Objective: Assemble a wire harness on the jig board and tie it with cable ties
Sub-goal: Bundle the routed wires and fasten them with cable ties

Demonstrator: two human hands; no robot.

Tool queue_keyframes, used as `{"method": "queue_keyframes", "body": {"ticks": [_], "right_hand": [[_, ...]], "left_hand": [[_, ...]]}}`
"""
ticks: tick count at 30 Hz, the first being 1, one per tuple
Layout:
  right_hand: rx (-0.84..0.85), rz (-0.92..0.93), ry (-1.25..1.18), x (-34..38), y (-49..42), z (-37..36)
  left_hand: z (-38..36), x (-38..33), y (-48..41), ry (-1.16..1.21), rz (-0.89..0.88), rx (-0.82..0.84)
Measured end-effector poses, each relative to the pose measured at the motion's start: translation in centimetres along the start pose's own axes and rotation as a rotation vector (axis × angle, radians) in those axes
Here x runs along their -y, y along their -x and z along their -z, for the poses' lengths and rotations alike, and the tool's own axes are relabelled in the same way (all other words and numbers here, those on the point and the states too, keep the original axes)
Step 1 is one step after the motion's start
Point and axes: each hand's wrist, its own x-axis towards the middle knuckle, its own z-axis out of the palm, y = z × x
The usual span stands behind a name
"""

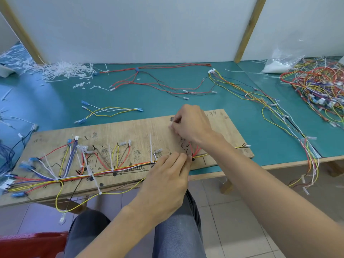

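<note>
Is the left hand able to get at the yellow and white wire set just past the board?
Probably yes: the wire set lies uncovered just beyond the jig board. The left hand would first have to release the harness it pinches.

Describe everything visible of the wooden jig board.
The jig board is a long, worn plywood plank lying flat, angled across the teal table. Pen marks, handwriting and dark pegs cover its face. The wire harness runs along its near side, branches fanning up, bound by white cable ties with uncut tails. The left hand pinches the harness; the right hand pinches a small white piece over its right part.
</note>
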Motion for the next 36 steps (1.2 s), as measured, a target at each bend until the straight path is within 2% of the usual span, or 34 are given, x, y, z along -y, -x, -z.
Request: {"method": "queue_keyframes", "body": {"ticks": [16, 18, 22, 27, 31, 36], "right_hand": [[-0.084, 0.171, 0.263, -2.0, 14.8, -0.5], [-0.152, 0.204, 0.254, -2.9, 16.0, -0.9], [-0.267, 0.22, 0.196, -4.9, 17.6, -2.2], [-0.272, 0.212, 0.07, -5.5, 18.3, -2.8], [-0.268, 0.25, -0.04, -6.6, 18.6, -2.0], [-0.297, 0.064, -0.298, -10.9, 17.1, 0.8]], "left_hand": [[0.6, 0.4, 0.2, 0.079, 0.033, 0.031], [0.6, 0.4, 0.2, 0.069, 0.021, 0.032], [0.8, 0.3, 0.3, 0.116, 0.061, 0.085], [0.8, 0.2, 0.4, 0.163, 0.081, 0.079], [0.3, 0.1, 0.3, 0.114, 0.083, 0.06], [-0.2, -0.1, 0.0, 0.067, 0.075, 0.063]]}}
